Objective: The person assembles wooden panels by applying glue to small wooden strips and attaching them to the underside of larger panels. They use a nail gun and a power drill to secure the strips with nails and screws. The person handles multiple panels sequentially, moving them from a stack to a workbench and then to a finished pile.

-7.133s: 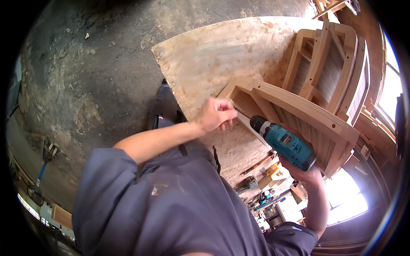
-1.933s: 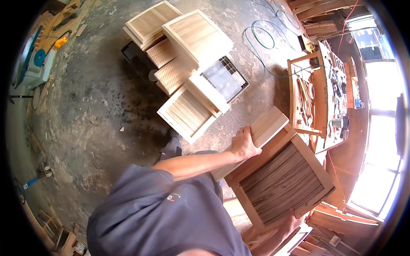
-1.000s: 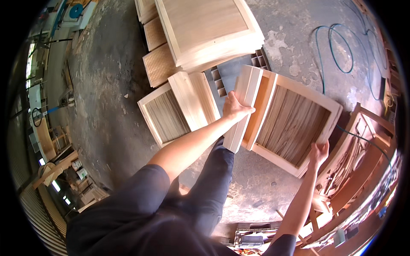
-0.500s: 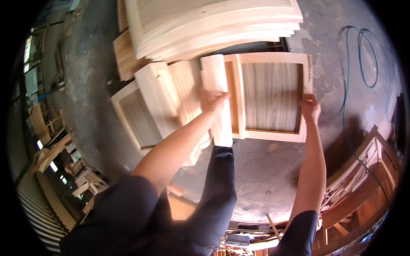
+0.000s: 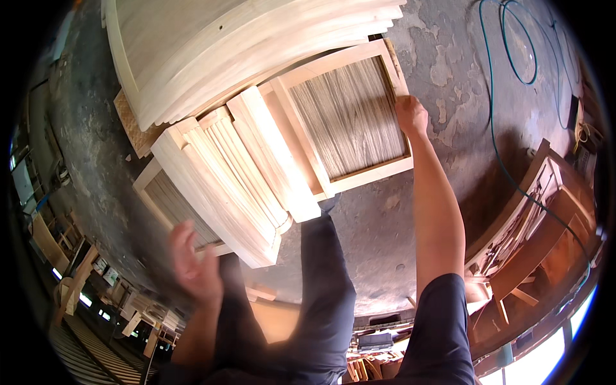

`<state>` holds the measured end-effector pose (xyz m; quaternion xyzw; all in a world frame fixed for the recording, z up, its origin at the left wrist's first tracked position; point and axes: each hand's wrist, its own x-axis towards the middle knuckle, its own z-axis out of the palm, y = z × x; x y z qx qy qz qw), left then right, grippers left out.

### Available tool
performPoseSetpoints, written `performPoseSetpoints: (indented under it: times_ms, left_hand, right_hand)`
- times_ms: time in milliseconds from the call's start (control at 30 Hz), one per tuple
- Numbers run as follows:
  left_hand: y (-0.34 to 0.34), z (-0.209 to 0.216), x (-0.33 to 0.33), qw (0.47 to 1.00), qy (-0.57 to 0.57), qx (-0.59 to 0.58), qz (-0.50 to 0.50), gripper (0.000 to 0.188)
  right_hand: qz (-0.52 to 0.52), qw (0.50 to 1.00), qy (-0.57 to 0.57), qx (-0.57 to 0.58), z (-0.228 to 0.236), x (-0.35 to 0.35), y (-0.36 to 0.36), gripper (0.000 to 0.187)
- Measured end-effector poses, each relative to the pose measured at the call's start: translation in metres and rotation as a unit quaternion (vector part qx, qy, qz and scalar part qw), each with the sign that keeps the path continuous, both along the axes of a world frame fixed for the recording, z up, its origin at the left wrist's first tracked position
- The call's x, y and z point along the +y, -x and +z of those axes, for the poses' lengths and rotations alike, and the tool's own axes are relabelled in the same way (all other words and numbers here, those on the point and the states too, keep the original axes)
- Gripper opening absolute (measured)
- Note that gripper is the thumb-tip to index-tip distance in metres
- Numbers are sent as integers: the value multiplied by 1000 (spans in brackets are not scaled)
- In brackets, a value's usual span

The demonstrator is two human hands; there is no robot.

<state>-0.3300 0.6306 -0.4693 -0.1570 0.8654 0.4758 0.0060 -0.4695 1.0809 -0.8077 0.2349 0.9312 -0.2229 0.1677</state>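
The left hand (image 5: 192,266) is blurry, fingers spread, holding nothing. The right hand (image 5: 410,115) grips the far edge of the wooden panel (image 5: 350,119). The panel lies on the stack (image 5: 224,186), partly hidden under boards (image 5: 256,45), its grain running away from the person.

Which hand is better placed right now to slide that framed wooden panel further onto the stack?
Right. The right hand already touches the framed wooden panel at its edge, while the left hand is off it, blurred, near the lower stack.
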Motion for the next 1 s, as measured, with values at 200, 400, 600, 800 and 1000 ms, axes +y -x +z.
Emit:
performPoseSetpoints:
  times_ms: [200, 400, 600, 800, 1000]
  left_hand:
    - [-82, -24, -245, 954, 74, -91, 274, 40]
    - [-111, -102, -382, 850, -64, -232, 469, 67]
    - [-136, -177, -428, 784, -324, -323, 420, 85]
    - [-105, -229, -397, 748, -430, -317, 394, 69]
    - [-112, -273, -398, 670, -543, -346, 370, 64]
  right_hand:
    - [122, 985, -98, -68, -6, 16, 1, 35]
    - [-79, 953, 137, 257, 89, -100, -31, 75]
    - [-63, 939, 337, 18, 156, -253, -140, 66]
    - [-62, 907, 414, 42, 125, -286, -201, 62]
    - [-278, 794, 529, -109, 91, -235, -199, 63]
